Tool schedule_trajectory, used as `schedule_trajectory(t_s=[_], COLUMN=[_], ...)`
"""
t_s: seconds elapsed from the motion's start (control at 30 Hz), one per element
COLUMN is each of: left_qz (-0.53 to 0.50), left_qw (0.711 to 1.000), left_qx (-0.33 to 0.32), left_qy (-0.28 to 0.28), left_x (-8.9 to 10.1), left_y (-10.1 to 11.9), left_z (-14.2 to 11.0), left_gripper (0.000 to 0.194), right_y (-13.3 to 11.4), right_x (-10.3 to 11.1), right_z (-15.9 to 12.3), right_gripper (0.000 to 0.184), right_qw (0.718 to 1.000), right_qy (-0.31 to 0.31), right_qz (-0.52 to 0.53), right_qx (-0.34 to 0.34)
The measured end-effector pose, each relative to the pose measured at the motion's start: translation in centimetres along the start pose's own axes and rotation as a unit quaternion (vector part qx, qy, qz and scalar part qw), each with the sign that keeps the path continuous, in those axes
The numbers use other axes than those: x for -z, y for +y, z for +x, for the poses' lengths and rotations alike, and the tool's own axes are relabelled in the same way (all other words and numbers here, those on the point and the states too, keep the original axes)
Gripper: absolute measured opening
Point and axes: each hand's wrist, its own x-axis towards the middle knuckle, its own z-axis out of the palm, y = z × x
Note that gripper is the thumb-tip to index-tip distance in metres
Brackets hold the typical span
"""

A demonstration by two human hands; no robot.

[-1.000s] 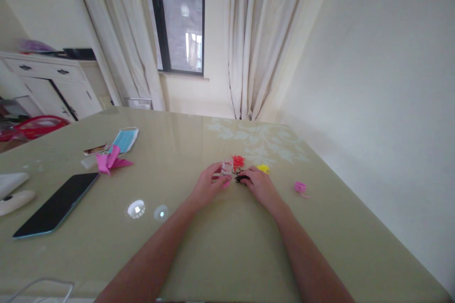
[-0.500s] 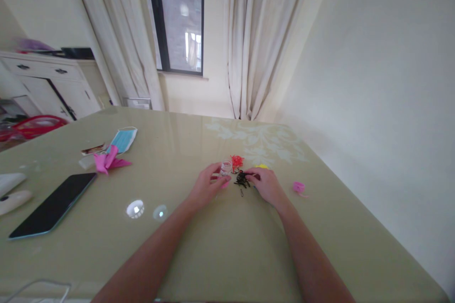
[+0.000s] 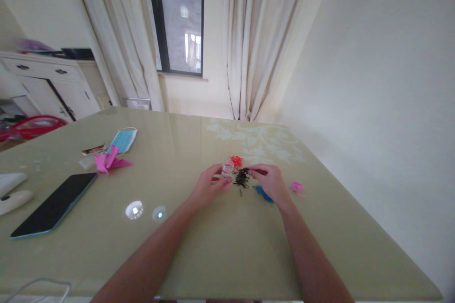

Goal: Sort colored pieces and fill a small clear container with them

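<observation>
My left hand (image 3: 210, 182) is closed round a small clear jar (image 3: 228, 168), with its open mouth up. To the right of the jar lies a loose pile of small black rubber bands (image 3: 241, 178), with one stray band in front. My right hand (image 3: 268, 180) is at the far right edge of this pile, thumb and forefinger pinched together; what sits between the tips is too small to make out. Red bands (image 3: 236, 161) form a heap behind the black ones. Blue bands (image 3: 263, 193) lie partly under my right hand. Something pink (image 3: 226, 186) shows below the jar.
A pink spool-like piece (image 3: 297, 187) with a loose tail lies to the right. On the left are a dark phone (image 3: 57, 203), a pink folded paper shape (image 3: 111, 161), a blue face mask (image 3: 122, 141) and a white case (image 3: 12, 183). A wall borders the table's right side.
My right hand has shifted slightly up at the black pile, uncovering the blue bands and covering the yellow ones. The black pile looks more spread out. My left hand keeps the jar nearly in place.
</observation>
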Motion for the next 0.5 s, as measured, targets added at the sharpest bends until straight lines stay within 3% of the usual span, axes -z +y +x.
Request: schedule_trajectory(t_s=[0.23, 0.4, 0.5], left_qz=[-0.005, -0.012, -0.011], left_qw=[1.0, 1.0, 1.0], left_qx=[-0.01, -0.015, -0.023], left_qy=[-0.01, -0.014, -0.016], left_x=[-0.4, -0.5, -0.5], left_y=[0.2, 0.1, 0.1], left_z=[0.1, 0.2, 0.2], left_gripper=[0.043, 0.044, 0.04], right_y=[-2.7, -6.5, -8.3], right_x=[0.4, 0.4, 0.3], right_z=[-0.2, 0.8, 1.9], right_gripper=[0.03, 0.019, 0.015], right_qw=[0.992, 0.994, 0.987], right_qy=[0.033, -0.036, -0.096], right_qz=[0.12, 0.071, -0.011], right_qx=[0.009, 0.08, 0.131])
